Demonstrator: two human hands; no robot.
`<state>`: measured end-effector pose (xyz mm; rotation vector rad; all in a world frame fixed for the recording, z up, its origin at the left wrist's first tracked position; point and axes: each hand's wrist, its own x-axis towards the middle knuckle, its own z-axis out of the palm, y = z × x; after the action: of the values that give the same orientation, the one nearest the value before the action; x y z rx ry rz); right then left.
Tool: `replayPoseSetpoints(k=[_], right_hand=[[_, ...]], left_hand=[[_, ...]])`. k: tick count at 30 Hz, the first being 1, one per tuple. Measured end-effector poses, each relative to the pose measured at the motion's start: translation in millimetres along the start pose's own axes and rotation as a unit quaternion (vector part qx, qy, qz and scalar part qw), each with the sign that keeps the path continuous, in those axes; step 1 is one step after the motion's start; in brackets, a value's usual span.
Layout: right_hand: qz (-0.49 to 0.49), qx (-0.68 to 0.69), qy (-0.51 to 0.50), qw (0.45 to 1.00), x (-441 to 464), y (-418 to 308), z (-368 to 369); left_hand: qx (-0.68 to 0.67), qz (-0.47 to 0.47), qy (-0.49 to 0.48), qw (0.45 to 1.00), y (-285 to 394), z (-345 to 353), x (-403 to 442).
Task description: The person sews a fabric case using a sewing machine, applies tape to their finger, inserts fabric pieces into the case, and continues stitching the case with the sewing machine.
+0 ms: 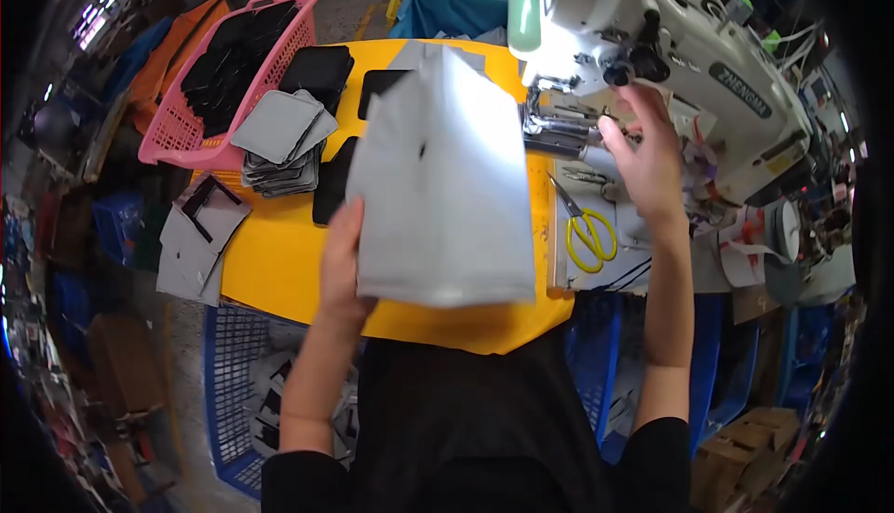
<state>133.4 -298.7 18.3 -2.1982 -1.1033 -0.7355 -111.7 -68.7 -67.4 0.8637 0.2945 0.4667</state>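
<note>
My left hand [345, 257] grips the left edge of a grey fabric panel [447, 187], its fingers hidden behind it. The panel is held up over the yellow tabletop [270, 262], has a small dark mark in the middle, and is slightly blurred. My right hand [647, 155] is raised at the head of a white sewing machine [717, 57]. Its index finger reaches up to a black knob [616, 74], and the thumb stands apart from it. Whether the fingertip touches the knob I cannot tell. No object shows in this hand.
Yellow-handled scissors [589, 238] lie right of the panel. To the left are a stack of grey square pieces [284, 136], a pink basket [307, 33] of black pieces, and a grey piece with black trim [200, 238]. A blue crate [228, 364] stands below the table.
</note>
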Motion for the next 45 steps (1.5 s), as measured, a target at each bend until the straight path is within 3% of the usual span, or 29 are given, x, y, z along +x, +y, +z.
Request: replayPoseSetpoints(k=[2,5,6,7,8,10,12,13,14,15,17,18,20,24,27,32,36,38,39,42,45], right_hand=[[0.115,0.187,0.017,0.975,-32,-25,-15],[0.266,0.290,-0.096,0.914,-111,-26,5],[0.345,0.327,-0.193,0.858,-133,-32,12],[0.332,0.319,-0.227,0.858,-159,-34,26],[0.320,0.311,-0.262,0.856,-180,-36,39],[0.311,0.345,-0.282,0.840,-210,-44,55],[0.300,0.387,-0.306,0.817,-228,-54,57],[0.343,0.421,-0.302,0.783,-231,-60,57],[0.385,0.454,-0.294,0.748,-233,-65,59],[0.424,0.484,-0.283,0.711,-234,-69,61],[0.433,0.490,-0.288,0.699,-244,-69,61],[0.447,0.489,-0.291,0.690,-252,-68,59],[0.461,0.490,-0.293,0.679,-266,-72,57],[0.443,0.524,-0.232,0.689,-271,-79,57],[0.346,0.407,-0.253,0.807,-251,-81,60],[0.334,0.426,-0.236,0.807,-223,-75,69],[0.308,0.416,-0.281,0.808,-203,-63,66],[0.235,0.274,-0.191,0.913,-188,-45,62],[0.237,0.215,-0.159,0.934,-177,-32,60],[0.173,0.073,-0.071,0.980,-145,26,67],[0.143,-0.019,-0.100,0.984,-131,73,82]], left_hand=[[-0.089,-0.109,0.118,0.983,-32,4,-37],[0.031,-0.127,0.155,0.979,-101,-50,-61],[0.324,-0.125,0.095,0.933,-109,-75,-64],[0.587,-0.113,0.028,0.801,-112,-86,-66],[0.586,-0.116,0.031,0.801,-106,-77,-60],[0.581,0.088,0.121,0.800,-82,-57,-39],[0.268,0.002,0.081,0.960,-56,-31,-17],[0.149,-0.014,0.040,0.988,-48,-16,-8],[0.030,-0.025,-0.006,0.999,-46,-2,0],[0.037,-0.021,-0.001,0.999,-51,4,7],[-0.196,-0.064,-0.109,0.972,-62,12,20],[-0.192,-0.063,-0.110,0.973,-63,16,23],[-0.307,-0.100,-0.111,0.940,-64,22,27],[-0.414,-0.134,-0.122,0.892,-69,30,35],[-0.451,-0.147,-0.136,0.870,-72,40,36],[-0.489,-0.153,-0.152,0.845,-72,58,35],[-0.490,-0.165,-0.149,0.843,-69,61,35],[-0.499,-0.189,-0.150,0.833,-75,62,34],[-0.491,-0.192,-0.149,0.837,-76,59,33],[-0.470,-0.197,-0.150,0.847,-80,58,33],[-0.471,-0.185,-0.135,0.852,-80,57,29]])
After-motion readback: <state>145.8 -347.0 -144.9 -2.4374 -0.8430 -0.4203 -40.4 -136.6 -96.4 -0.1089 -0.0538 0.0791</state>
